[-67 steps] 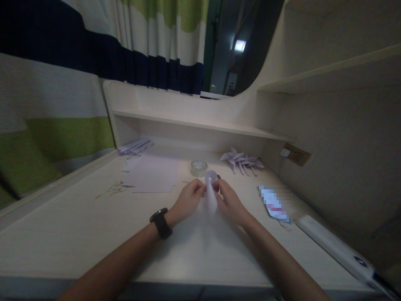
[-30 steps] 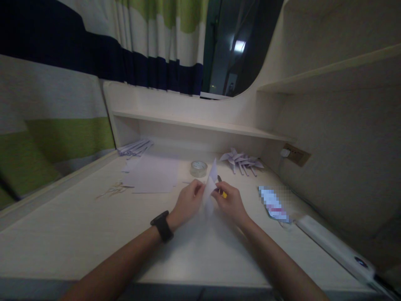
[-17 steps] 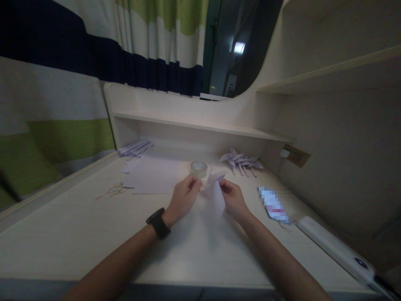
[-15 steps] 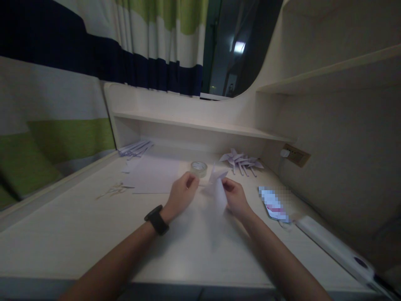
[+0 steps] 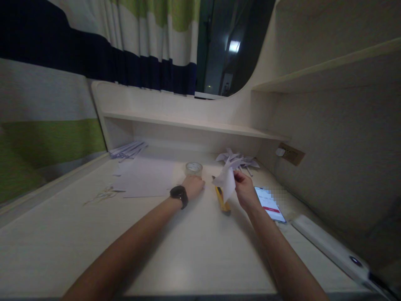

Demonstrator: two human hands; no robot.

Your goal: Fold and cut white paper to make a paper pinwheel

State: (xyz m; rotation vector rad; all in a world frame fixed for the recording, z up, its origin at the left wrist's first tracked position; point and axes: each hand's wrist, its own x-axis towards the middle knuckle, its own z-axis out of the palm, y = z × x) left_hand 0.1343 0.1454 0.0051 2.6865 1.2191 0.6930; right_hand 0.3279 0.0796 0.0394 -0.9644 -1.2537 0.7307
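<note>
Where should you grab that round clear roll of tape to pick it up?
Probably by its outer rim, from above. The round clear tape roll lies flat on the pale desk, hole upward, so its sides are free. The left hand rests just in front of it.

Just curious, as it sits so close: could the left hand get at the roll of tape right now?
Probably yes: the left hand is empty, just short of the tape roll, with nothing between.

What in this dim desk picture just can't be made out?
- Phone screen: blurred out, head view.
- Yellow tool: its upper part is hidden behind the folded paper held by the right hand.
- Left hand fingertips: curled under, too dark to tell what they touch.
</note>
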